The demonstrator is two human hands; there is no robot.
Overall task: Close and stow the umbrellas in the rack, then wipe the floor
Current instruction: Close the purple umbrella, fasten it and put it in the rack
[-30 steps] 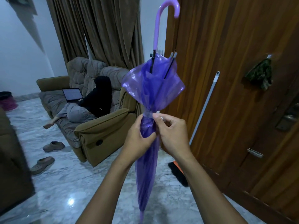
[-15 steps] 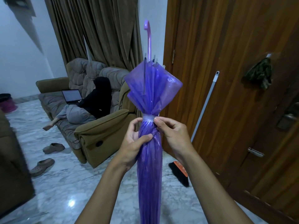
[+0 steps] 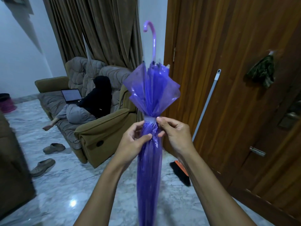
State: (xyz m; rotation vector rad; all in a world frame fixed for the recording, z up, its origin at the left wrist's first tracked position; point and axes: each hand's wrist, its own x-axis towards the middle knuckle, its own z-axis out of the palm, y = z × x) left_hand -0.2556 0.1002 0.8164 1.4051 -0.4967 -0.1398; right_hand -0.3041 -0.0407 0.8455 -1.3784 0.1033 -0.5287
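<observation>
A closed purple see-through umbrella (image 3: 149, 168) stands upright in front of me, its hooked lilac handle (image 3: 153, 39) at the top. A pale strap (image 3: 150, 119) cinches the canopy, which flares out above it. My left hand (image 3: 133, 142) grips the bundled canopy just below the strap. My right hand (image 3: 175, 133) pinches the strap's end on the right side with thumb and forefinger. The umbrella's tip is out of view below. No rack is in view.
A wooden door (image 3: 236, 95) fills the right side, with a mop or broom pole (image 3: 206, 105) leaning on it and a black brush head (image 3: 180, 172) on the marble floor (image 3: 65, 190). A person sits on a sofa (image 3: 101, 136) at left; two shoes (image 3: 53, 147) lie nearby.
The umbrella has turned about its shaft, so the handle's hook now points left instead of right, and it sits lower. Both hands stayed at the strap, the right hand shifting to its end.
</observation>
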